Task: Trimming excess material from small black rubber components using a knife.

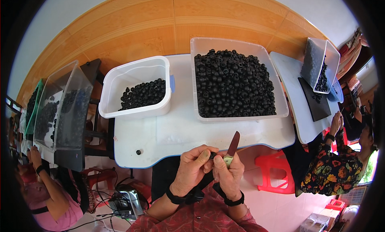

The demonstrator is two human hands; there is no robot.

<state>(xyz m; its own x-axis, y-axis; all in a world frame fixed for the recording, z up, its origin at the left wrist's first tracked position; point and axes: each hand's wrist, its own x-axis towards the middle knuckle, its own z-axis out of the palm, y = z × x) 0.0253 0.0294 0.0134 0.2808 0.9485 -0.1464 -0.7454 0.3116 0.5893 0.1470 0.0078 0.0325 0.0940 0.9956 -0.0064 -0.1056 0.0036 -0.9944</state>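
My left hand [191,166] pinches a small black round piece [213,155] between thumb and fingertips, just beyond the table's near edge. Close beside it, my right hand [229,171] is closed around the pale green handle of a knife [234,143]. The dark reddish blade points up and away from me. My right thumb is close to the black piece; whether it touches it I cannot tell. Beyond my hands stands a clear plastic bin [245,119] heaped with black round pieces [234,85], many showing a hole. A white tub [134,67] to its left holds a smaller pile.
One loose black piece [138,152] lies on the white table [180,131] at the near left. Other people sit at tables on both sides, with a clear bin [76,111] at left and a tilted bin [311,63] at right. A red stool [274,171] stands right.
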